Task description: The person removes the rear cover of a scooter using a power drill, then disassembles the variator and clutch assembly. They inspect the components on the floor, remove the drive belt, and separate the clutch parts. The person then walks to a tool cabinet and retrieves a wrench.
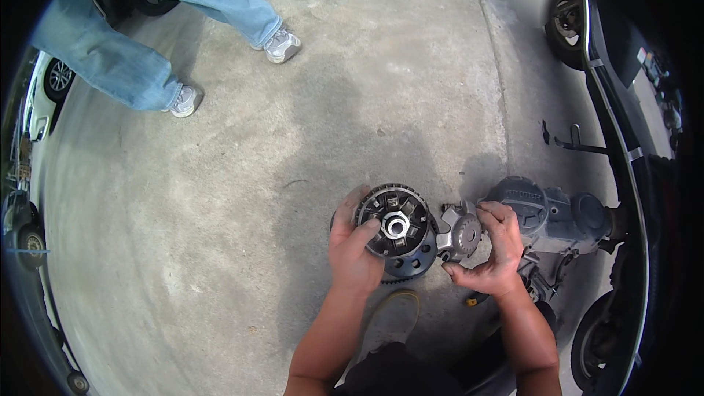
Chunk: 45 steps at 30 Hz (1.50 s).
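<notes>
My left hand point(352, 253) grips a scooter variator point(375, 209), a round dark housing with a toothed rim and a shiny hub. My left thumb presses on its open face, where several roller pockets show. My right hand point(502, 253) has its thumb and fingers around a grey metal ramp plate point(467, 233) with notched lobes, held just right of the variator. The two parts are very close; I cannot tell whether they touch. Partly hidden below the variator is a dark disc with round holes point(419, 258), edged by a toothed belt point(402, 280).
A grey engine casing point(565, 221) stands close to my right hand, with metal parts point(539, 279) below it. A yellow-and-black item point(475, 298) lies by my right forearm. A dark vehicle point(623, 88) lines the right side. A person in jeans point(125, 66) stands at far left on the concrete point(220, 198).
</notes>
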Available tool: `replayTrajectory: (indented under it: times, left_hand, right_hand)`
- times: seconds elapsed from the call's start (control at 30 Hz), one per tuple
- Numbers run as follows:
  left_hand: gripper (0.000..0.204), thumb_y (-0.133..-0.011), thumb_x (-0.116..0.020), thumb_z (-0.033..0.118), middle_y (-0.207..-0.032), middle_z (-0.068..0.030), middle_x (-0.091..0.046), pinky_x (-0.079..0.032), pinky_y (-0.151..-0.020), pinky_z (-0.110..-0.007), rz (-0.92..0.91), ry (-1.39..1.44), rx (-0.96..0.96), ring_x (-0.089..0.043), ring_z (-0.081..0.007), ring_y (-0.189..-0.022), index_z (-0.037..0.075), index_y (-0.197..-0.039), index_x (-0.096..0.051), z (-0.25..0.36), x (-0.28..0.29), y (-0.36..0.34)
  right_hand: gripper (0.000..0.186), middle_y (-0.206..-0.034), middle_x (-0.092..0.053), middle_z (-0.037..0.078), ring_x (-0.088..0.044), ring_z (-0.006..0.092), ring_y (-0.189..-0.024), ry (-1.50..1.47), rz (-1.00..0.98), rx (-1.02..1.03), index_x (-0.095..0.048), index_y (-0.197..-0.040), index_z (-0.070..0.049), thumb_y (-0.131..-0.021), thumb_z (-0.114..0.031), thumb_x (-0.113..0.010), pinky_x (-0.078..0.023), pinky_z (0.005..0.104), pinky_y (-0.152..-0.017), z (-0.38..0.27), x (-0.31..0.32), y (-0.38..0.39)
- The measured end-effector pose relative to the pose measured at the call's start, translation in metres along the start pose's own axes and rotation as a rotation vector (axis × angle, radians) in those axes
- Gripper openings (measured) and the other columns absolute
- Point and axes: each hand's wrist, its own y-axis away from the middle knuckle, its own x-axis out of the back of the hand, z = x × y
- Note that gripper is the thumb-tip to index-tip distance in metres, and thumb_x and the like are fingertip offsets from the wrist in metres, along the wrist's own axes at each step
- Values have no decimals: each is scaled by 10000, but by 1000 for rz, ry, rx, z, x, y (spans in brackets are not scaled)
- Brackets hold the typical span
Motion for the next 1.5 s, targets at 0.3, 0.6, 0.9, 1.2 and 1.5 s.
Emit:
replayTrajectory:
  times: [0.3, 0.6, 0.9, 1.2, 1.5]
  left_hand:
    - [615, -860, -587, -37, -1295, -233, -635, -577, -1027, -477, 12, 57, 4, -673, -344, -1166, -66, -1461, -458, 5, 10, 5]
    - [575, -885, -594, -45, -1268, -234, -641, -586, -994, -441, 53, -104, -1, -683, -324, -1133, -72, -1445, -469, 8, 26, 0]
    - [652, -876, -550, -40, -1381, -249, -574, -524, -1092, -497, 8, -48, 52, -613, -348, -1269, -66, -1508, -393, 5, 23, -9]
    - [500, -892, -610, -54, -1287, -201, -653, -579, -1006, -440, 30, -60, 14, -673, -311, -1170, -37, -1387, -545, -4, 40, -10]
    - [423, -945, -773, 158, -1183, -119, -714, -578, -924, -352, -205, -186, 333, -703, -203, -1040, -45, -1292, -642, -22, 44, -2]
  right_hand:
    - [836, -1195, -616, 233, -633, 388, -1053, -11, -20, -25, -635, -1201, 57, -501, -238, -984, -553, 475, -883, -6, -11, 3]
    - [854, -1215, -603, 225, -636, 386, -1053, -32, -5, 64, -643, -1202, 61, -488, -245, -998, -566, 479, -863, -7, -23, -8]
    - [830, -1207, -611, 235, -652, 372, -1015, -52, 1, 35, -635, -1205, 74, -508, -223, -974, -573, 458, -861, 0, -26, -16]
    - [784, -1180, -627, 221, -657, 350, -1045, 45, -7, -92, -644, -1190, 71, -580, -295, -974, -579, 425, -871, 8, -37, -2]
    - [805, -1243, -593, 203, -666, 368, -1108, -54, -182, -143, -634, -1248, 49, -571, -233, -965, -586, 436, -928, -6, -43, -28]
